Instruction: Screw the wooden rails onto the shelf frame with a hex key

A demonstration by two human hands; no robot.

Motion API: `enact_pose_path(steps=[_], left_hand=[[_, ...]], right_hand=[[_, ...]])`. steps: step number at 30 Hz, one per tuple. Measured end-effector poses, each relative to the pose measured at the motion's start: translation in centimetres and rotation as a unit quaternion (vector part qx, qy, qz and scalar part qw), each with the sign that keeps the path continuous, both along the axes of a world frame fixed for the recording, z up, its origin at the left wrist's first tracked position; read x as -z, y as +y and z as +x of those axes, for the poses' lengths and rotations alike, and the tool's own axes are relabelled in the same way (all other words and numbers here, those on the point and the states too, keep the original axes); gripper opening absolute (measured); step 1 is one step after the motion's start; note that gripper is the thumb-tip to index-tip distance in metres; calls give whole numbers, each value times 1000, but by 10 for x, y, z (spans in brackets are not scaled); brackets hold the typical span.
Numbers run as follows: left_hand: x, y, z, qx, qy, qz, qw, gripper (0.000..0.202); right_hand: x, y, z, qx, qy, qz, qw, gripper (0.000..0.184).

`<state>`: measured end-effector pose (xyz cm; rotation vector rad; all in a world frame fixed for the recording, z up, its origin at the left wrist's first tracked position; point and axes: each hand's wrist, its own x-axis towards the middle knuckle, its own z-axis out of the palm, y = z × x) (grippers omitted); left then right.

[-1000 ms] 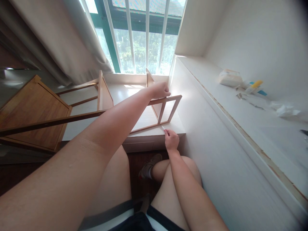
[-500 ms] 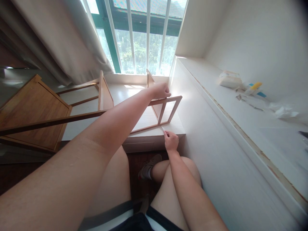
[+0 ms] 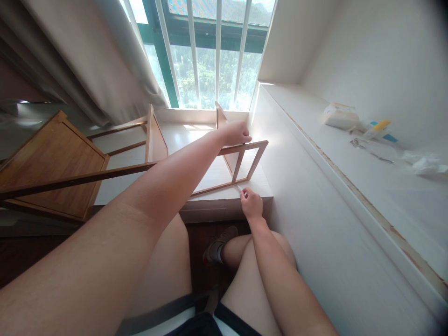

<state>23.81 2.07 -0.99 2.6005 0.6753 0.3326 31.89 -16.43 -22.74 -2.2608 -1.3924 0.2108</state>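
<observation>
Bent over a white window seat [image 3: 180, 135], I hold a slim tool [image 3: 239, 188] pinched between the thumb and fingers of the right hand [image 3: 252, 203], just below the centre of the frame. Its pale tip meets or nearly meets the lower rail [image 3: 217, 187] of a wooden rack [image 3: 135, 168], close to the foot of a crossbar [image 3: 238, 165]; I cannot tell whether it touches.

The left hand [image 3: 237, 133], curled just above centre, lies over the upper rail [image 3: 231, 150]; its fingertips are turned from my view, so I cannot tell if they clasp the wood.

The rack, apparently on its side, stretches from the left edge to right of centre. Its broad end panel [image 3: 49, 168], inner panel [image 3: 156, 137] and crossbar all appear joined to the rails. What is left, I judge, sits at the joint by the tool, where no fastener shows clearly.

On the ledge [image 3: 402, 200] at right, a white packet [image 3: 341, 115] and crumpled wrapping [image 3: 425, 163] lie well apart from both hands.
</observation>
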Motion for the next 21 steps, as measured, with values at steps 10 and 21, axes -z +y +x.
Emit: enact_pose_path(steps=[10,21], left_hand=[[8,6,5,-12,-6,13,1000,44],[5,2,4,-8,-8,7,1000,46]], right_hand=[[-9,2,-1,-9,-39,-89,995,37],[-18,7,-3,-26,-48,-145,988,42]])
